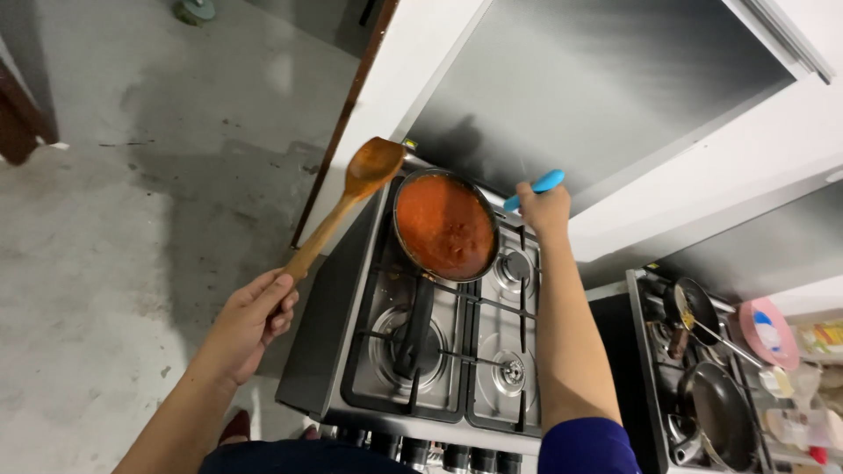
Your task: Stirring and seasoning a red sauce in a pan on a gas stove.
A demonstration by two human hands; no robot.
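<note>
Wooden spoon (351, 197) — gripped by its handle in the left hand (255, 320), lifted clear of the stove (439, 351), bowl near the pan's left rim. Pan (445, 226) of thick red sauce sits on the rear left burner. Right hand (544, 209) closed around a blue tool (536, 186) just beyond the pan. Sauce looks well reduced — stirring apparently paused.

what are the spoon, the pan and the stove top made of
Spoon: wood, by its warm brown colour and visible grain, matt, with the bowl stained darker. Pan: probably dark metal, judging by its thin dark rim and black handle; red sauce hides the inside. Stove top: likely stainless steel, silvery with a brushed sheen, under black grates that look like cast iron.
</note>
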